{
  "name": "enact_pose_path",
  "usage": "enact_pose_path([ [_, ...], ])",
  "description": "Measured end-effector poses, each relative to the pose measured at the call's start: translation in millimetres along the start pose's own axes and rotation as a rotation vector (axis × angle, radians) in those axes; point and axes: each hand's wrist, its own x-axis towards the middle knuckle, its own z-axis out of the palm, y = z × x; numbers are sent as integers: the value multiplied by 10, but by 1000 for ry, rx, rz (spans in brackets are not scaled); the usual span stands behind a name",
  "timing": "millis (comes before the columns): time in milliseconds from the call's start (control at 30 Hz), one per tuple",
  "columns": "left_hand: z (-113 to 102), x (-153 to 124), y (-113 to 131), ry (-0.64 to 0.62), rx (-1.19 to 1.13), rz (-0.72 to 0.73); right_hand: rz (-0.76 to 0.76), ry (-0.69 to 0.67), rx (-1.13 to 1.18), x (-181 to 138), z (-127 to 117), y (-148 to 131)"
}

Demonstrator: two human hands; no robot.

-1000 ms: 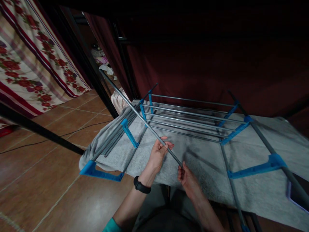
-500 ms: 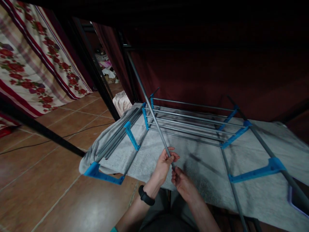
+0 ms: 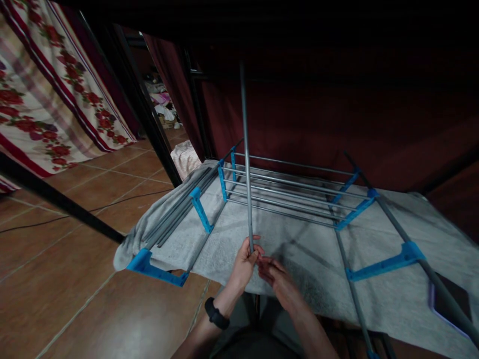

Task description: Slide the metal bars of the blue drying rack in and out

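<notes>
A long grey metal tube (image 3: pixel 247 164) stands nearly upright in front of me. My left hand (image 3: pixel 245 262) is closed around it near its lower end, and a black band sits on that wrist. Just to the right, my right hand (image 3: pixel 277 279) has its fingers curled together, their tips close to the left fingers and the tube's bottom end. What those fingers hold, if anything, is hidden. Behind the hands lies a partly built rack with blue plastic brackets (image 3: pixel 362 212) and thin metal rods (image 3: pixel 292 185) running across between them.
A grey blanket (image 3: pixel 292 239) lies beneath the rack. Several loose grey tubes (image 3: pixel 179 207) rest on its left side. At right, a phone (image 3: pixel 449 301) lies under a rack tube. Black bed-frame bars (image 3: pixel 63 199) cross the left, with tiled floor (image 3: pixel 93 294) beyond. A dark red curtain (image 3: pixel 299 119) hangs behind.
The tube has swung from leaning left to nearly upright, its top moving right. My left hand keeps hold of its lower end, while my right hand's fingers have shifted slightly left beside it.
</notes>
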Motion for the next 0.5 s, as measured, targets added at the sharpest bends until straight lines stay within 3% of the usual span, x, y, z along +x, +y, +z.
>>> enact_pose_path([
  [200, -301, 27, -61, 115, 144, 23, -178, 115, -22, 184, -300, -526],
  [333, -582, -20, -167, 245, 303, 46, -326, 154, 13, 297, -317, -944],
  [500, -975, -127, -390, 284, 457, 95, -419, 165, 85, 414, -287, -1240],
])
